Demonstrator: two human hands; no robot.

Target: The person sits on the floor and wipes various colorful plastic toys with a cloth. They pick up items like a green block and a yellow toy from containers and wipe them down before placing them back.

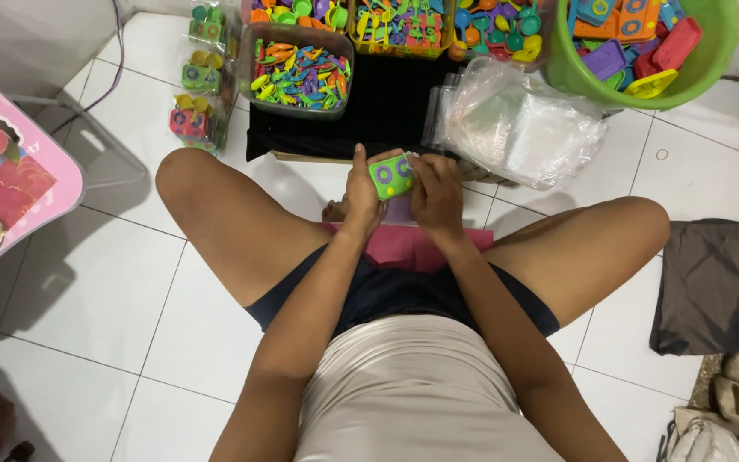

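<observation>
1. Person sits cross-legged on white tile; both hands meet over the lap, just short of the black mat [387,103], w/ a small green toy stove [391,176] held between them.
2. Left hand [359,192] grips the stove's near-left edge, thumb up along its side, fingers curled under. Right hand [436,195] pinches its right edge, fingertips pressed together on it.
3. Step in hand, I'd judge: readying the toy for bagging. A thin clear bag seems to be at the right fingers, can't tell for sure.
4. Next move prob. needs the bag mouth held open w/ one hand while the other slides the stove in.
5. Stove: lime-green block, two purple ring burners on top, tilted toward the person.
6. Beyond the mat: clear tubs of coloured plastic utensils [297,73]; to the mat's right, a heap of clear bags [515,120] & a green bucket [712,60].
</observation>
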